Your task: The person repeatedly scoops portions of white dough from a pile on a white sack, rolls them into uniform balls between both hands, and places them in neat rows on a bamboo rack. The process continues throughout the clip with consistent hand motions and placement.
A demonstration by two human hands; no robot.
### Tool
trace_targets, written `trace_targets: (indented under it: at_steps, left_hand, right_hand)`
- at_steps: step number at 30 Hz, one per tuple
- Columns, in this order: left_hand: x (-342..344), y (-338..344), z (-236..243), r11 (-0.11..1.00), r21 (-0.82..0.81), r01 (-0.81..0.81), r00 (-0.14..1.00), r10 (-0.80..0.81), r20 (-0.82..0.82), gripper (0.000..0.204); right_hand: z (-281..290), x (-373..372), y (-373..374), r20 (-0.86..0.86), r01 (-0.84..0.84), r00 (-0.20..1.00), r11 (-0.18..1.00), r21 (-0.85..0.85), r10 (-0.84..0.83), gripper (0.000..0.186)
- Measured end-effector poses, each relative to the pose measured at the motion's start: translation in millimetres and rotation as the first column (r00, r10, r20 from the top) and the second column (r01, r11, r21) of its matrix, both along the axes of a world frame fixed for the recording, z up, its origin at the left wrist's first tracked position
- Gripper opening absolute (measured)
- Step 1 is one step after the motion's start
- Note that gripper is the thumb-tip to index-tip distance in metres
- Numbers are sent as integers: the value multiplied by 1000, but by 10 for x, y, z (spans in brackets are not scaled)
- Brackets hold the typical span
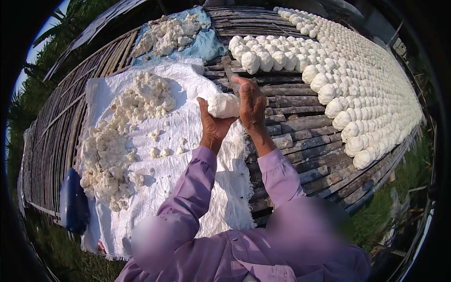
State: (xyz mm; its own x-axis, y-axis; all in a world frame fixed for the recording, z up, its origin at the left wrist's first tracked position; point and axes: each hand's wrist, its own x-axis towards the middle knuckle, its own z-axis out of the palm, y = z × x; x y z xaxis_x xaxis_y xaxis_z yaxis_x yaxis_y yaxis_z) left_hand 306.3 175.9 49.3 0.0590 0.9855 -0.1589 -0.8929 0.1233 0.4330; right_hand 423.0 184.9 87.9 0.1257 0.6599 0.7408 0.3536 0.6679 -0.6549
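A white, rounded lump (222, 105) is held between my two hands over the right edge of the white woven sheet (197, 183). My left hand (211, 124) cups it from the left and below, thumb raised along its side. My right hand (251, 105) presses against its right side with fingers curled. Loose, crumbly white material (105, 155) lies in heaps on the sheet, with a few small bits near my left hand.
Rows of white lumps (357, 113) cover the right of the bamboo slat platform (300, 141). A blue sheet (211, 44) bearing more crumbly material sits at the upper left. A blue container (73, 199) stands at the left edge. Grass and foliage surround the platform.
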Motion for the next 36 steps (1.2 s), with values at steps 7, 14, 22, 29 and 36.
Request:
trace_targets:
  at_steps: [7, 14, 22, 29, 36]
  left_hand:
    - [-60, 19, -18, 948, 207, 243, 968, -222, -120, 103]
    - [-77, 157, -123, 1000, -18, -21, 1000, 21, 0, 95]
    - [-18, 297, -72, 970, 86, 226, 970, -217, -106, 99]
    - [84, 513, -84, 989, 53, 136, 959, -118, -257, 95]
    - [270, 329, 82, 939, 71, 336, 839, -264, -476, 106]
  right_hand:
    - [-153, -64, 299, -228, -203, 968, 868, -453, 108, 68]
    - [-86, -119, 101, -2, -118, 993, 976, -183, 120, 45]
    - [-128, 15, 485, -193, -76, 980, 829, -554, -39, 61]
    - [-131, 331, 214, 4, -178, 980, 883, -433, 200, 76]
    - [-196, 1205, 247, -622, -642, 736, 566, -517, 268, 88]
